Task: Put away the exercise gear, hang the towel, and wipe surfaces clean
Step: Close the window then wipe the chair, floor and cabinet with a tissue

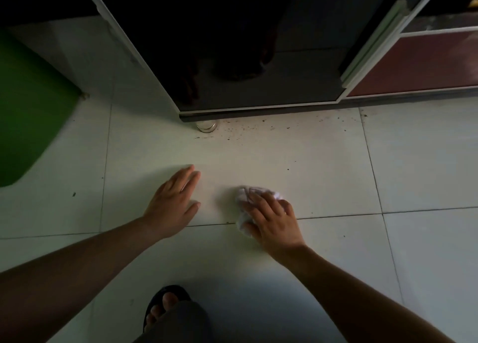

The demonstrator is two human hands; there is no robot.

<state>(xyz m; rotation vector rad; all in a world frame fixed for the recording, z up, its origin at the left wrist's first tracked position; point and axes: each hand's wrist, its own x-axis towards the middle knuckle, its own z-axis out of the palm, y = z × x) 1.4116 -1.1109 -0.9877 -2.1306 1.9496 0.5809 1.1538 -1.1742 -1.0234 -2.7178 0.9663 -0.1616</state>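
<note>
A crumpled white cloth lies on the pale tiled floor, low in the middle of the head view. My right hand lies on top of it with fingers spread and curled over the wad, pressing it to the tile. To its left, my left hand rests flat on the floor with straight fingers and holds nothing. Dark crumbs and specks dot the tile farther ahead, by the cabinet's base.
A dark glossy cabinet with white trim stands ahead on a round metal foot. A maroon lower unit adjoins it on the right. A green mat lies at the left. My sandalled foot is at the bottom.
</note>
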